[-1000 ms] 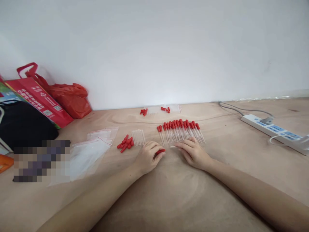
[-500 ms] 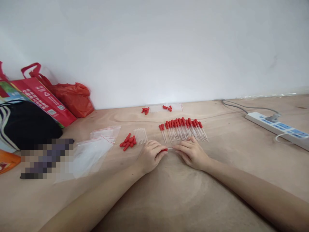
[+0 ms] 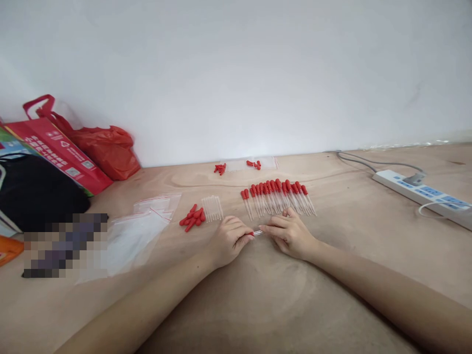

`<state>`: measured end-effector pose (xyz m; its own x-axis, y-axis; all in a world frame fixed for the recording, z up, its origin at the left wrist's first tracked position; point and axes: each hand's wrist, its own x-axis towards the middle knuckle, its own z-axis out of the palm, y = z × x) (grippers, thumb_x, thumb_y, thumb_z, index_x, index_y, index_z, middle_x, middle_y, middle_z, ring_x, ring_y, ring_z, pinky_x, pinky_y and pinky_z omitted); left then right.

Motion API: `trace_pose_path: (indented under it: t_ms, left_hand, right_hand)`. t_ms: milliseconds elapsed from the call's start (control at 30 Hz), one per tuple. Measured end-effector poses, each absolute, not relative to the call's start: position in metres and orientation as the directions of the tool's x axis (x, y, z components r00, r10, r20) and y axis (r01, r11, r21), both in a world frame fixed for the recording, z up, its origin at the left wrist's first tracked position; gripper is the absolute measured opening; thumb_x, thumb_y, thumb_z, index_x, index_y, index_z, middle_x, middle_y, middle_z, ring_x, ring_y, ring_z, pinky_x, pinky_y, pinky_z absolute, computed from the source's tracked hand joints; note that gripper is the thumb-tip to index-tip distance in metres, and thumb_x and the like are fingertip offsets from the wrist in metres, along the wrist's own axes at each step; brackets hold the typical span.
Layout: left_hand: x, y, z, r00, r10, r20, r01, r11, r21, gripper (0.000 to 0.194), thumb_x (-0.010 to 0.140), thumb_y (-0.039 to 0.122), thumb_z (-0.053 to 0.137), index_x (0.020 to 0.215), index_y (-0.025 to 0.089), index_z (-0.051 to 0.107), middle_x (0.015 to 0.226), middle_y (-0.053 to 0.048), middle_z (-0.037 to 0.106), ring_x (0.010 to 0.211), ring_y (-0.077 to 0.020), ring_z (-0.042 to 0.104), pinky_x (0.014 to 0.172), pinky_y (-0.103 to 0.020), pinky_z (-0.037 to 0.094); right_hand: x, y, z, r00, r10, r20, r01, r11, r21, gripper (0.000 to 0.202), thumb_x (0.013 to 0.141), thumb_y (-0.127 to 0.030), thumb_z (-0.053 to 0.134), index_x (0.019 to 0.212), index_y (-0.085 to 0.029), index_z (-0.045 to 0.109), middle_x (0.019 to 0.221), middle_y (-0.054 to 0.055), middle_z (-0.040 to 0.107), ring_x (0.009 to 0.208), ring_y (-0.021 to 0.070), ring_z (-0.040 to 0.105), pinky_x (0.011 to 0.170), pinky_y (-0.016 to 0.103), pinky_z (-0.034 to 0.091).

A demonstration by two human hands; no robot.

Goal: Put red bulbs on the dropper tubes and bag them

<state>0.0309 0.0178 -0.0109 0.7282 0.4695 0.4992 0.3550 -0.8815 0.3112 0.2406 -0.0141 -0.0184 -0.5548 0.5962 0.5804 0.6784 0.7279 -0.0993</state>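
My left hand (image 3: 230, 240) is closed on a red rubber bulb (image 3: 251, 234), most of it hidden by the fingers. A thin glass dropper tube (image 3: 257, 232) reaches from the bulb toward my right hand (image 3: 289, 233), whose fingers are closed round its other end. Behind the hands lies a row of glass droppers with red bulbs (image 3: 276, 191), their tips pointing toward me. Loose red bulbs (image 3: 192, 218) are piled beyond my left hand, and bare glass tubes (image 3: 212, 209) lie side by side just right of that pile.
Clear zip bags (image 3: 142, 231) lie on the left of the wooden table (image 3: 236, 305). Farther left are a red plastic bag (image 3: 110, 150), a printed bag (image 3: 55, 152) and a black bag (image 3: 40, 191). A power strip (image 3: 424, 194) sits right. More red bulbs (image 3: 220, 169) lie by the wall.
The glass tube between my hands now slants slightly, and my right fingers have shifted a little along it. The whole view has swung slightly to the right.
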Motion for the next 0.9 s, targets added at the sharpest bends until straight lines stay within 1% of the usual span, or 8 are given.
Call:
trace_pose_path:
  t_ms: [100, 233, 367, 500, 633, 733, 833, 900]
  left_hand:
    - [0.032, 0.016, -0.009, 0.726, 0.462, 0.510, 0.367, -0.887, 0.281, 0.016, 0.086, 0.023, 0.044, 0.077, 0.016, 0.056, 0.069, -0.001, 0.062, 0.067, -0.0134, 0.053, 0.078, -0.032, 0.036]
    - [0.033, 0.016, -0.009, 0.735, 0.440, 0.516, 0.372, -0.898, 0.236, 0.015, 0.085, 0.023, 0.044, 0.076, 0.016, 0.054, 0.068, -0.001, 0.060, 0.066, -0.0134, 0.051, 0.081, -0.033, 0.036]
    - [0.033, 0.015, -0.012, 0.741, 0.417, 0.527, 0.364, -0.908, 0.206, 0.015, 0.085, 0.022, 0.043, 0.075, 0.016, 0.053, 0.067, -0.001, 0.059, 0.066, -0.0135, 0.051, 0.083, -0.034, 0.036]
    - [0.034, 0.015, -0.013, 0.772, 0.391, 0.501, 0.343, -0.920, 0.190, 0.017, 0.086, 0.022, 0.040, 0.075, 0.016, 0.052, 0.068, -0.001, 0.059, 0.066, -0.0132, 0.051, 0.083, -0.034, 0.036]
    - [0.033, 0.016, -0.011, 0.784, 0.395, 0.478, 0.358, -0.918, 0.172, 0.019, 0.087, 0.023, 0.039, 0.075, 0.016, 0.053, 0.069, -0.001, 0.059, 0.067, -0.0132, 0.051, 0.083, -0.034, 0.035]
    - [0.031, 0.019, -0.009, 0.781, 0.418, 0.463, 0.394, -0.906, 0.153, 0.019, 0.087, 0.024, 0.040, 0.076, 0.017, 0.055, 0.070, -0.001, 0.060, 0.068, -0.0132, 0.052, 0.086, -0.035, 0.034]
    - [0.029, 0.021, -0.008, 0.765, 0.426, 0.483, 0.410, -0.901, 0.146, 0.016, 0.087, 0.024, 0.042, 0.079, 0.018, 0.055, 0.072, 0.000, 0.060, 0.070, -0.0131, 0.053, 0.090, -0.036, 0.032]
    - [0.026, 0.021, -0.008, 0.735, 0.445, 0.512, 0.430, -0.889, 0.155, 0.013, 0.086, 0.026, 0.044, 0.087, 0.019, 0.055, 0.077, -0.001, 0.060, 0.075, -0.0145, 0.054, 0.091, -0.037, 0.032]
  right_hand:
    - [0.238, -0.015, -0.017, -0.574, 0.581, 0.577, 0.678, 0.732, -0.063, 0.029, 0.080, -0.011, 0.038, 0.094, -0.018, 0.063, 0.071, 0.002, 0.060, 0.062, 0.0121, 0.046, 0.063, 0.030, 0.021]
    - [0.233, -0.015, -0.017, -0.589, 0.541, 0.600, 0.667, 0.745, -0.018, 0.025, 0.079, -0.010, 0.038, 0.083, -0.015, 0.062, 0.067, 0.003, 0.057, 0.059, 0.0119, 0.043, 0.061, 0.029, 0.019]
    - [0.227, -0.015, -0.020, -0.592, 0.539, 0.599, 0.668, 0.744, -0.009, 0.023, 0.081, -0.013, 0.039, 0.077, -0.014, 0.061, 0.063, 0.002, 0.054, 0.055, 0.0111, 0.039, 0.061, 0.029, 0.019]
    - [0.223, -0.015, -0.024, -0.593, 0.535, 0.601, 0.671, 0.742, 0.001, 0.025, 0.083, -0.015, 0.037, 0.076, -0.013, 0.061, 0.062, 0.001, 0.054, 0.053, 0.0105, 0.036, 0.062, 0.029, 0.020]
    - [0.221, -0.015, -0.022, -0.594, 0.551, 0.586, 0.685, 0.729, 0.009, 0.027, 0.085, -0.015, 0.035, 0.076, -0.013, 0.061, 0.062, 0.001, 0.054, 0.053, 0.0104, 0.037, 0.061, 0.029, 0.020]
    - [0.221, -0.017, -0.016, -0.589, 0.582, 0.560, 0.716, 0.698, 0.027, 0.026, 0.086, -0.019, 0.037, 0.079, -0.014, 0.062, 0.064, 0.002, 0.055, 0.059, 0.0115, 0.041, 0.062, 0.029, 0.021]
    - [0.222, -0.020, -0.011, -0.592, 0.612, 0.524, 0.740, 0.671, 0.053, 0.020, 0.084, -0.020, 0.042, 0.084, -0.016, 0.062, 0.069, 0.003, 0.056, 0.068, 0.0140, 0.044, 0.063, 0.030, 0.021]
    - [0.223, -0.021, -0.008, -0.587, 0.644, 0.492, 0.758, 0.650, 0.054, 0.018, 0.081, -0.017, 0.044, 0.085, -0.017, 0.062, 0.070, 0.004, 0.057, 0.070, 0.0151, 0.045, 0.063, 0.030, 0.022]
